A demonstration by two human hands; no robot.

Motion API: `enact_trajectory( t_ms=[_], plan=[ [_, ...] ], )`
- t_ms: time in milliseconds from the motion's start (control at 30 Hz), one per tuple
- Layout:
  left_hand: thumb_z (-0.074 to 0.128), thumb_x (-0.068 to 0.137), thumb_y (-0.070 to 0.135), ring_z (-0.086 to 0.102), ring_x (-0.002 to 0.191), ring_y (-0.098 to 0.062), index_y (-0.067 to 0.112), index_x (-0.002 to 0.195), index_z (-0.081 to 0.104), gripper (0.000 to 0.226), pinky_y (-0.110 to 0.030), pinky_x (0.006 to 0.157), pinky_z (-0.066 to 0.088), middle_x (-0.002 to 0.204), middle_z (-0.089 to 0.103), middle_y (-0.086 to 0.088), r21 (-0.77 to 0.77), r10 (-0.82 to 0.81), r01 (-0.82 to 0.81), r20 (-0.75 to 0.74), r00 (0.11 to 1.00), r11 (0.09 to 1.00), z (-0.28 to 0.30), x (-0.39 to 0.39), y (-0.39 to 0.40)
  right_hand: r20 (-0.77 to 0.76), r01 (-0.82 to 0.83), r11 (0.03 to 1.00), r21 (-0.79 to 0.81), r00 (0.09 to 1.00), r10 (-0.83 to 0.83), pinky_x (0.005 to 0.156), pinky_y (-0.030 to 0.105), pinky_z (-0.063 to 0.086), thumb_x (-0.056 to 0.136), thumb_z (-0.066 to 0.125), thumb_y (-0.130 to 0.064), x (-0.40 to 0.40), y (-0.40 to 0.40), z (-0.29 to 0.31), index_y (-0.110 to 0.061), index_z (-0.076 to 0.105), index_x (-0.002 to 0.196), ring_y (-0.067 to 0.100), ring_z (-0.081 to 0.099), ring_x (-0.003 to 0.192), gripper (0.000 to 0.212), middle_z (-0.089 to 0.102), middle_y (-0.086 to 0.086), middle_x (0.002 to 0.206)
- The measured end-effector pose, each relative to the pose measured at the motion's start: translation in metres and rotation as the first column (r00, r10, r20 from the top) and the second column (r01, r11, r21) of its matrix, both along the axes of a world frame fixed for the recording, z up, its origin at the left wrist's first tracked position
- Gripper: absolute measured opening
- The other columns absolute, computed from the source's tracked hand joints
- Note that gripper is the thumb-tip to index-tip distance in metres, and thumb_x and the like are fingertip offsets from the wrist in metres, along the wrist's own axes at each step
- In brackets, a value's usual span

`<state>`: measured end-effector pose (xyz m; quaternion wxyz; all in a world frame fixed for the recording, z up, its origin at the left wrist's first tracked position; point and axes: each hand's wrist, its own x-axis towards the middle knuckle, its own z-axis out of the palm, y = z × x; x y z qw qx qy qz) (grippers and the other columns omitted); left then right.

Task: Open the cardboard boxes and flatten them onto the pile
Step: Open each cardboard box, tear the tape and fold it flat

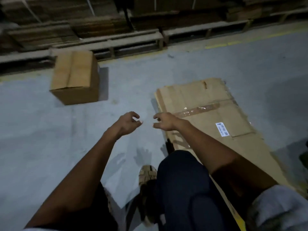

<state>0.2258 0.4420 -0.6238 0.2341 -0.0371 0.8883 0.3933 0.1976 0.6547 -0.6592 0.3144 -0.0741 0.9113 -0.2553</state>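
Box (75,77) sits closed, well beyond left hand (128,124) and right hand (164,121), both loosely curled, empty.

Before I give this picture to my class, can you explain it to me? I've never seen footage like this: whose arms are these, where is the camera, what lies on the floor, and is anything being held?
There is no machine here. The camera sits on a person's head and looks forward and down, so the two bare arms reaching out are that person's own. The left hand and right hand hang above the floor, fingers loosely curled, holding nothing. A closed cardboard box stands on the floor further off to the left. To the right lies a pile of flattened cardboard, its top sheet carrying clear tape and a white label. Behind, wooden pallets hold more stacked cardboard. The person's knee and shoe show at the bottom.
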Motion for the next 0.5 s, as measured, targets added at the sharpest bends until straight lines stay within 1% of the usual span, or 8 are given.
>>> enact_trajectory(
  t_ms=[100, 200, 300, 333, 400, 433, 467, 500],
  plan=[
    [0.066, 0.094, 0.04, 0.063, 0.095, -0.023, 0.015, 0.125, 0.061, 0.04, -0.028, 0.075, 0.046, 0.11, 0.068, -0.01, -0.021, 0.035, -0.037, -0.092, 0.995, 0.999, 0.036, 0.038, -0.034, -0.068, -0.098, 0.995, -0.036, 0.993, 0.095, 0.106, 0.035, 0.045, 0.096, 0.065, -0.046, 0.018, -0.049, 0.054, -0.014, 0.049, 0.147, 0.025, 0.056, 0.129, 0.062, 0.055, 0.011, 0.145],
    [0.065, 0.095, 0.038, 0.063, 0.095, -0.023, 0.014, 0.124, 0.062, 0.038, -0.029, 0.074, 0.046, 0.11, 0.069, -0.01, -0.007, 0.12, -0.123, -0.183, 0.976, 0.992, 0.062, 0.073, -0.071, -0.11, -0.131, 0.989, -0.074, 0.986, 0.122, 0.102, 0.034, 0.047, 0.094, 0.067, -0.046, 0.04, -0.093, 0.089, -0.019, 0.053, 0.144, 0.024, 0.059, 0.125, 0.058, 0.06, 0.011, 0.14],
    [0.066, 0.095, 0.035, 0.063, 0.089, -0.021, 0.012, 0.12, 0.064, 0.034, -0.026, 0.064, 0.045, 0.106, 0.07, -0.012, 0.042, 0.209, -0.205, -0.223, 0.952, 0.978, 0.081, 0.098, -0.112, -0.125, -0.085, 0.982, -0.166, 0.99, 0.065, 0.094, 0.032, 0.051, 0.093, 0.07, -0.042, 0.058, -0.135, 0.112, -0.019, 0.057, 0.14, 0.024, 0.062, 0.118, 0.054, 0.064, 0.011, 0.133],
    [0.067, 0.095, 0.034, 0.064, 0.088, -0.021, 0.012, 0.119, 0.065, 0.033, -0.026, 0.062, 0.045, 0.104, 0.07, -0.012, 0.062, 0.237, -0.229, -0.225, 0.945, 0.971, 0.085, 0.101, -0.126, -0.129, -0.061, 0.979, -0.195, 0.991, 0.036, 0.087, 0.03, 0.052, 0.093, 0.07, -0.041, 0.062, -0.147, 0.116, -0.019, 0.058, 0.14, 0.023, 0.063, 0.114, 0.053, 0.065, 0.01, 0.132],
    [0.067, 0.094, 0.033, 0.067, 0.091, -0.023, 0.012, 0.117, 0.067, 0.031, -0.027, 0.065, 0.047, 0.104, 0.071, -0.012, 0.106, 0.3, -0.283, -0.213, 0.93, 0.953, 0.091, 0.101, -0.156, -0.135, -0.015, 0.974, -0.225, 0.991, -0.016, 0.07, 0.024, 0.049, 0.093, 0.07, -0.039, 0.065, -0.174, 0.122, -0.019, 0.057, 0.14, 0.022, 0.062, 0.103, 0.052, 0.065, 0.008, 0.13],
    [0.067, 0.094, 0.033, 0.067, 0.09, -0.023, 0.012, 0.115, 0.067, 0.03, -0.026, 0.064, 0.047, 0.103, 0.071, -0.012, 0.131, 0.334, -0.313, -0.197, 0.922, 0.941, 0.093, 0.097, -0.172, -0.139, 0.008, 0.971, -0.238, 0.989, -0.042, 0.066, 0.023, 0.047, 0.093, 0.07, -0.037, 0.061, -0.189, 0.123, -0.019, 0.057, 0.14, 0.022, 0.062, 0.102, 0.052, 0.064, 0.008, 0.131],
    [0.067, 0.094, 0.033, 0.067, 0.086, -0.022, 0.012, 0.114, 0.067, 0.029, -0.025, 0.06, 0.045, 0.103, 0.072, -0.012, 0.159, 0.363, -0.337, -0.186, 0.913, 0.928, 0.094, 0.088, -0.188, -0.147, 0.034, 0.967, -0.253, 0.986, -0.073, 0.067, 0.026, 0.049, 0.093, 0.069, -0.036, 0.055, -0.205, 0.121, -0.019, 0.056, 0.141, 0.024, 0.062, 0.104, 0.052, 0.063, 0.007, 0.132],
    [0.067, 0.095, 0.032, 0.066, 0.082, -0.02, 0.011, 0.113, 0.067, 0.028, -0.023, 0.056, 0.043, 0.101, 0.071, -0.013, 0.18, 0.389, -0.359, -0.174, 0.905, 0.916, 0.094, 0.076, -0.204, -0.155, 0.058, 0.963, -0.263, 0.983, -0.102, 0.073, 0.031, 0.053, 0.093, 0.069, -0.035, 0.045, -0.223, 0.117, -0.018, 0.056, 0.141, 0.026, 0.063, 0.109, 0.052, 0.062, 0.008, 0.134]
  ],
)
